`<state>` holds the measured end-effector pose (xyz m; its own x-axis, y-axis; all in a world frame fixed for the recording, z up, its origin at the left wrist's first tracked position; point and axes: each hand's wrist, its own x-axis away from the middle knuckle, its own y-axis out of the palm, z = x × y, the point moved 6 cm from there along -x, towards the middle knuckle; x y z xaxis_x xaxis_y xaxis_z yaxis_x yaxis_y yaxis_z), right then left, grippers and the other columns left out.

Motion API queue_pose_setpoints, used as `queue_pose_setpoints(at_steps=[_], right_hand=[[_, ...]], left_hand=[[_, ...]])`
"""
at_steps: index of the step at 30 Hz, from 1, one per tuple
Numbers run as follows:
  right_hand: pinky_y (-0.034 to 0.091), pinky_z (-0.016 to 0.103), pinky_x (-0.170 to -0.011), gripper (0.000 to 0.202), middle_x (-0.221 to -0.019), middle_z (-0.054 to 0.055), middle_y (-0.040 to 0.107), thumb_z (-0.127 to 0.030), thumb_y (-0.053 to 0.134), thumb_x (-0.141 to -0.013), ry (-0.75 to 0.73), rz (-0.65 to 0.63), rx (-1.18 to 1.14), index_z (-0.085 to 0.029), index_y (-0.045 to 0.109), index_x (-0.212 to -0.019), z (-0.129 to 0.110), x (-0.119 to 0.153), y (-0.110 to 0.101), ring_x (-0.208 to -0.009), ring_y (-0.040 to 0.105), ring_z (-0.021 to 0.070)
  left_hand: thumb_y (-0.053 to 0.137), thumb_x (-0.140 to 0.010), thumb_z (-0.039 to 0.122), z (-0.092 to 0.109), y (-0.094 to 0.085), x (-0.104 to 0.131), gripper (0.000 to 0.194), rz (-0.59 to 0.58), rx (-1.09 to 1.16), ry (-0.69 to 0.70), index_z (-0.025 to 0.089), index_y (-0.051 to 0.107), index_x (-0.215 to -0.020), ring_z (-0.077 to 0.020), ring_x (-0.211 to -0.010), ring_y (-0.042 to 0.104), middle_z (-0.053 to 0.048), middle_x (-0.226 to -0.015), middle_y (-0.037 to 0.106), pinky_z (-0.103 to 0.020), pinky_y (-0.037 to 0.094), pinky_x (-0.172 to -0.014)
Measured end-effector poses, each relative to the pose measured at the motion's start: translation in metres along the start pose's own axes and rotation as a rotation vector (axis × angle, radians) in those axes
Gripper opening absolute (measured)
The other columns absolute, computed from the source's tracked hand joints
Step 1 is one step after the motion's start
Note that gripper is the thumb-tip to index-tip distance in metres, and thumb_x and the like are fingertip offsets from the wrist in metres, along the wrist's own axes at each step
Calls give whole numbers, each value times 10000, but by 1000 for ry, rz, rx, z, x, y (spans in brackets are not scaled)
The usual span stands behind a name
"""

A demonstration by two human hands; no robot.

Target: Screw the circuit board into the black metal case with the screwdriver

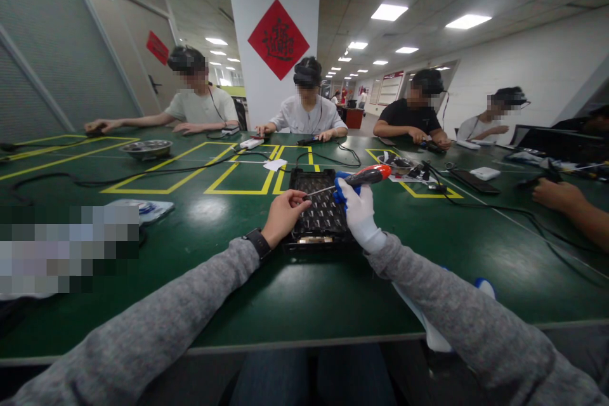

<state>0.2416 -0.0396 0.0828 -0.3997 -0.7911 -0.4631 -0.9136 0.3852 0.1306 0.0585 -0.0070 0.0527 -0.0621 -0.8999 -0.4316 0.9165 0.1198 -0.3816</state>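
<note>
A screwdriver with a red and black handle is gripped by my right hand, which wears a white glove with blue on the fingers. Its thin shaft slants down to the left, and the tip ends at the fingers of my left hand. That hand is bare, with a dark watch at the wrist, and pinches something small at the tip that I cannot make out. Beneath both hands an open black case lies on the table, its inside showing rows of small shiny shapes.
Yellow tape rectangles mark the green table. A metal bowl stands at the left, a white glove by the front edge. Black cables cross the surface. Several people sit around; one person's arm reaches in at right.
</note>
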Motion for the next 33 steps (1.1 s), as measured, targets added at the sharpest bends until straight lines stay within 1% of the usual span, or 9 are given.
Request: queue_pose_setpoints(at_steps=[3,8,14,18,22,26,29,33], right_hand=[[462,282,-647,466,-774,23,618,-510,593,-677,22,-19,-10,-149,633,-969,-1,1,1,-642,540,129],[460,289,-671,467,-787,22,618,-507,588,-677,10,-11,2,-152,636,-976,-2,1,0,-660,541,130],[462,278,-658,470,-790,21,614,-502,586,-669,9,1,-2,-150,629,-977,0,0,-1,-671,541,129],[459,250,-596,472,-773,6,597,-520,555,-693,36,40,-49,-162,605,-995,3,-1,-3,-625,529,107],[455,233,-525,452,-749,7,595,-535,517,-728,22,44,-57,-164,585,-977,0,-2,-5,-560,525,94],[474,242,-487,433,-792,29,631,-536,498,-746,50,-7,-121,-174,527,-983,0,-2,0,-552,572,115],[482,239,-481,405,-766,25,641,-529,504,-750,59,-53,-147,-184,507,-961,1,-2,4,-541,581,118],[492,233,-494,402,-733,11,636,-529,517,-750,51,-77,-165,-190,503,-965,1,-2,7,-518,568,105]], left_hand=[[617,-710,320,-1,-1,0,295,21,-10,8,123,634,-930,-112,-636,518,-38,-784,621,-243,417,-614],[593,-724,285,-2,-1,-1,257,30,-15,4,120,639,-915,-107,-618,509,-34,-752,620,-234,413,-600],[574,-735,283,-2,0,-2,230,23,-28,12,125,648,-884,-109,-609,507,-29,-727,624,-229,404,-584],[562,-740,262,-1,1,-2,221,2,-69,47,139,664,-894,-113,-612,510,-24,-726,629,-230,394,-582],[567,-741,247,2,3,-1,218,-34,-114,91,153,684,-899,-122,-629,527,-25,-726,646,-236,393,-599],[588,-730,235,3,3,-1,244,-38,-97,116,153,667,-946,-120,-645,537,-31,-769,655,-236,411,-617],[591,-731,228,2,4,-1,260,-50,-80,123,157,652,-973,-116,-650,538,-32,-774,648,-237,422,-627],[589,-732,219,4,5,0,253,-64,-90,147,162,647,-972,-117,-659,538,-29,-768,640,-240,426,-636]])
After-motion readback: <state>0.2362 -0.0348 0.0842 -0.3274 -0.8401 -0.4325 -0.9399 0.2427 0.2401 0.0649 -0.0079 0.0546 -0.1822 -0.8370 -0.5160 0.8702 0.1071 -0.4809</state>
